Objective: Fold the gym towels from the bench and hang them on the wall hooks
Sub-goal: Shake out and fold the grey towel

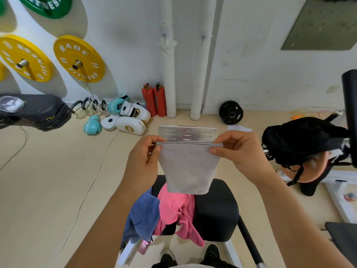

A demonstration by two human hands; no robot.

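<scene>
A grey towel [188, 167], folded over, hangs in the air above the black bench [218, 207]. My left hand [144, 159] pinches its upper left corner and my right hand [238, 149] pinches its upper right corner, stretching the top edge flat. Below it a pink towel [177, 211] lies crumpled on the bench seat and droops over the front. A blue towel [142, 215] hangs off the bench's left side beside it. Two small wall hooks [164, 36] [202, 38] sit on the white wall ahead, above two padded pipes.
Yellow weight plates [79, 59] hang on the left wall. Boxing gloves [126, 117] and two red fire extinguishers [154, 100] stand on the floor by the wall. A metal plate [187, 132] lies ahead. A black bag [303, 140] rests on equipment at right. A cable crosses the floor.
</scene>
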